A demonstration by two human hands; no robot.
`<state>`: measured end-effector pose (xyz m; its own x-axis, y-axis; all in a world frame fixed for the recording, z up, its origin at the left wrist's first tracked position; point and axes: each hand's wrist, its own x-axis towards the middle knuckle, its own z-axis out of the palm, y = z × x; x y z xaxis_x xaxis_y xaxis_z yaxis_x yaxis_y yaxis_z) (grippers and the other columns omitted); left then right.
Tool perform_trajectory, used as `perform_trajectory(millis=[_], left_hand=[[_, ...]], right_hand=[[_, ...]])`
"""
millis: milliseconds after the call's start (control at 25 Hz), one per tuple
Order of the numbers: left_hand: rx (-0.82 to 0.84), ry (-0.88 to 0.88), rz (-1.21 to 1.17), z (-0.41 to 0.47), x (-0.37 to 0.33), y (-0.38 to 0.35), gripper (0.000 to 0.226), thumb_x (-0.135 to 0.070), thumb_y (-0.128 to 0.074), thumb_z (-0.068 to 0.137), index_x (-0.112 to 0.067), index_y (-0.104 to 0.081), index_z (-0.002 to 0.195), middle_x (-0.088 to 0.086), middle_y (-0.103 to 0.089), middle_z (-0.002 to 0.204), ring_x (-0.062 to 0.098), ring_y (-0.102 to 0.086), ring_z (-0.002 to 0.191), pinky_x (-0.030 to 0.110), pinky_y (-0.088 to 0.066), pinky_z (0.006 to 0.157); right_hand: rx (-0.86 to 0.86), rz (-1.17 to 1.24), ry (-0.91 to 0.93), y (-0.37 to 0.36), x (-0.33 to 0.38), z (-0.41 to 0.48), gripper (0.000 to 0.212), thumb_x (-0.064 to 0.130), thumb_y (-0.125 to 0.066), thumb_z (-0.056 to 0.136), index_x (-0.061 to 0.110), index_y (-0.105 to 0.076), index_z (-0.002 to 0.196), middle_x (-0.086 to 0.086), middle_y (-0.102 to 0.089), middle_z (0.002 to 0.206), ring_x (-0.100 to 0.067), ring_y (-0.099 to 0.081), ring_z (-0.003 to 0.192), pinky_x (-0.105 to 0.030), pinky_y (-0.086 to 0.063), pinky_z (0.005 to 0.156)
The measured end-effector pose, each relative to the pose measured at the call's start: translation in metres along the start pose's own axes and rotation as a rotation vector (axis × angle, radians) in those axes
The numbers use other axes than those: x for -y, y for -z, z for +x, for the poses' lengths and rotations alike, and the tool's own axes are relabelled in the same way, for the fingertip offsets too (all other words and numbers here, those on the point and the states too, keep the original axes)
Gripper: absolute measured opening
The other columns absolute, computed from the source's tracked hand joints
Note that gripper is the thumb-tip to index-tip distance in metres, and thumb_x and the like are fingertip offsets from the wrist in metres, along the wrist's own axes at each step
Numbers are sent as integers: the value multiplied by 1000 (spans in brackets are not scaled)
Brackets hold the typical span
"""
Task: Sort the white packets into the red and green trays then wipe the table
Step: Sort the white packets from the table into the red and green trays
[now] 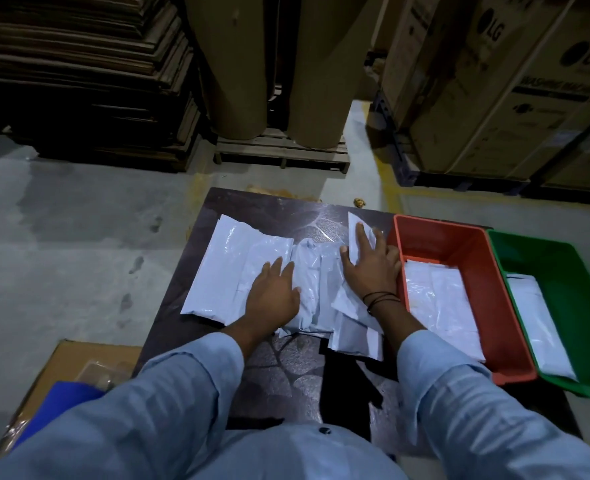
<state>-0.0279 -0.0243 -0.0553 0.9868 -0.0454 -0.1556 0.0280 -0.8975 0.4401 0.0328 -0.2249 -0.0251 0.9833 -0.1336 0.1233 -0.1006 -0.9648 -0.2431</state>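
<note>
Left hand (273,295) and right hand (373,271) rest on white packets (219,271)

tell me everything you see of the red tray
The red rectangular plastic tray is an open bin with tall walls and a thick rim. It stands upright at the dark table's right edge, its right wall against the green plastic tray. White packets lie flat inside, toward its near end. The right hand lies beside its left wall.
</note>
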Motion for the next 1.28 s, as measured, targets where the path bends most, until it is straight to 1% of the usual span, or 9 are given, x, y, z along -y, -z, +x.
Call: perform_trajectory(millis=[120,240,320,400,560,720,880,1000,1280], left_hand=[[3,-40,66,6,-24,-14,69,-44,-49,100,-17,-25,158,16,-24,165,35,-27,150,43,-25,121],[37,49,80,11,-43,-29,79,-47,-51,97,-12,-17,159,24,-20,163,41,-30,146,47,-26,120],[34,96,66,15,-53,-35,87,-49,-55,94,-11,-12,159,27,-26,158,43,-35,139,48,-29,118],[19,100,38,18,-59,-40,93,-48,-59,90,-9,-9,159,27,-33,152,42,-40,133,48,-32,115],[15,117,-17,26,-57,-44,98,-51,-63,86,-9,-11,157,25,-33,149,43,-43,130,50,-37,114],[57,85,-160,27,-55,-43,104,-36,-74,80,-14,-9,158,20,-29,140,43,-51,119,51,-49,104],[13,129,-98,26,-65,-36,95,-50,-65,87,-23,-11,159,17,-19,152,42,-41,130,52,-40,113],[-21,138,-51,30,-76,-28,84,-53,-56,94,-28,-9,159,13,-9,163,40,-30,140,54,-33,115],[-214,8,-1,45,-108,-3,81,-42,-57,96,-25,-12,160,12,-9,164,38,-31,132,50,-34,109]], right_hand=[[-41,11,1,11,-4,2,62,61,-41,93,40,-29,150,-6,-28,157,-38,-37,124,-51,-33,104],[-49,25,0,13,-8,-1,62,61,-41,93,39,-29,150,-7,-29,156,-36,-36,124,-52,-34,103],[-44,21,-1,14,-12,-6,62,61,-40,93,38,-29,150,-9,-30,156,-36,-36,125,-52,-34,102],[-28,5,14,15,-13,-9,63,60,-41,94,36,-29,151,-10,-30,155,-37,-36,126,-52,-34,102],[23,-18,55,13,-13,-14,64,61,-39,94,37,-25,152,-10,-28,156,-39,-33,131,-53,-32,104],[37,-14,81,12,-14,-14,65,63,-39,93,38,-26,151,-9,-28,156,-38,-32,132,-53,-31,107],[41,-9,117,18,-13,-8,65,63,-39,93,38,-25,151,-8,-27,157,-38,-31,132,-53,-30,107],[12,-25,127,27,-16,-2,65,63,-39,93,38,-24,152,-9,-27,157,-37,-32,130,-51,-31,104],[-51,-63,109,62,-54,15,67,63,-39,92,38,-23,152,-8,-31,156,-36,-34,127,-50,-32,100]])
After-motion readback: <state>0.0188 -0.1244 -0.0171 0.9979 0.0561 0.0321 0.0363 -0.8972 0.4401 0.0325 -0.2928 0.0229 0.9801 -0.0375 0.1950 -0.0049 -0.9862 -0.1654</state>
